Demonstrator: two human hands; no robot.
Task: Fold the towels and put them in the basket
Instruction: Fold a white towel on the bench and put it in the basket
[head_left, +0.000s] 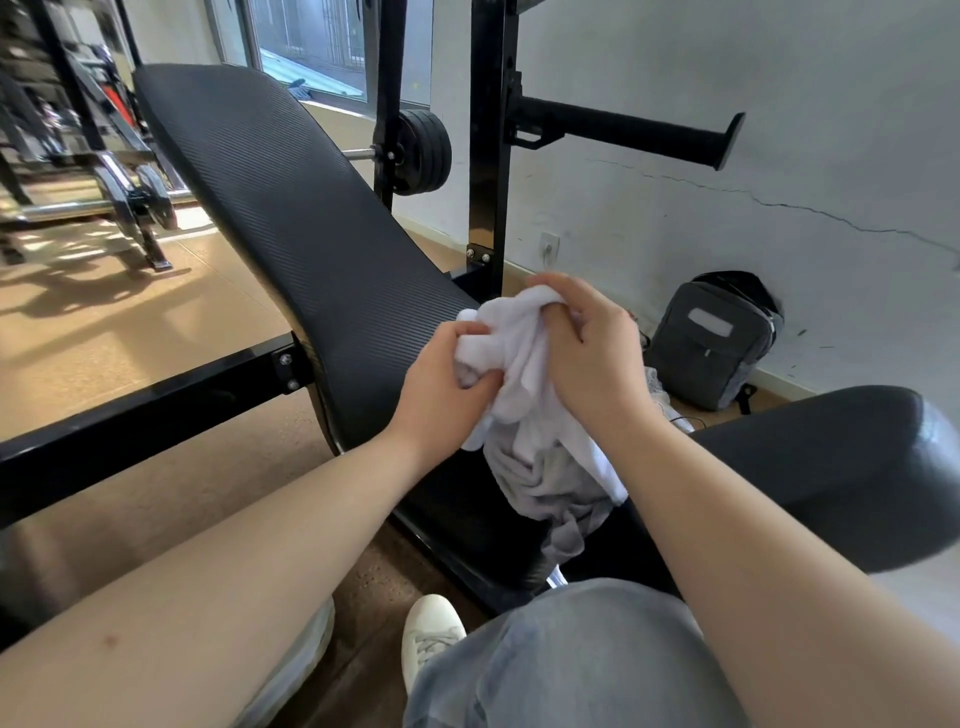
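A crumpled white towel (511, 343) is bunched in both my hands above the lower end of a black weight bench (291, 208). My left hand (441, 384) grips its left side with curled fingers. My right hand (587, 348) grips its top and right side. Below them a grey towel (545, 483) lies in a loose heap on the bench, partly under the white one. No basket is in view.
A black rack upright (488, 156) with a side peg (623, 130) stands behind the bench. A grey backpack (711, 338) leans on the wall at right. A padded black roller (831, 467) lies right of my arm. A barbell (78, 208) rests at left. My knee (571, 654) and white shoe (431, 629) are below.
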